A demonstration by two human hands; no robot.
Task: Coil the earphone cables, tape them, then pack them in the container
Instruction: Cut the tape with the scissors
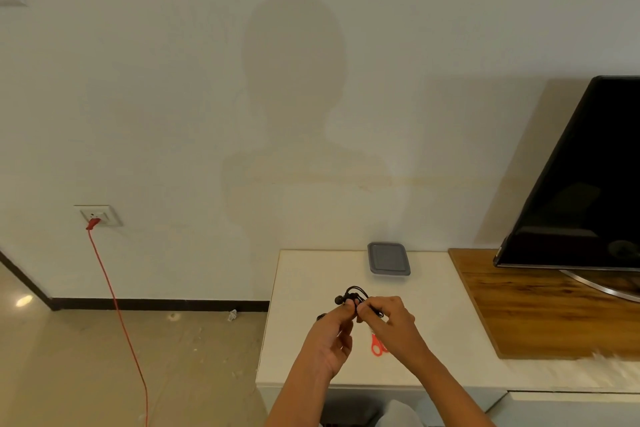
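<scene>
Head view, single frame.

Grip: both hands meet in the air over the white table. The left hand pinches the black earphone cable between thumb and fingertips. The right hand has its fingers curled in on the same bundle from the other side. The fingertips of the two hands nearly touch.

Cable: it is gathered in a small bunch of loops that rises just beyond the grip, away from the person. One earbud sticks out of the bunch on the left-hand side of the grip. A second small dark piece shows just left of the left hand's fingers; it is too small to identify. I cannot tell whether any tape is on the bundle.

Container: beyond the grip and slightly to its right, at the far edge of the table against the wall. It is shallow and rectangular with a grey lid on, and stands apart from the hands.

Scissors: the red handles lie on the table below the grip, between the two wrists, partly hidden by the right hand.

Surroundings: right of the grip a wooden board carries a dark television. Well left of the grip, a wall socket holds a red plug, and its red cord hangs to the floor.
</scene>
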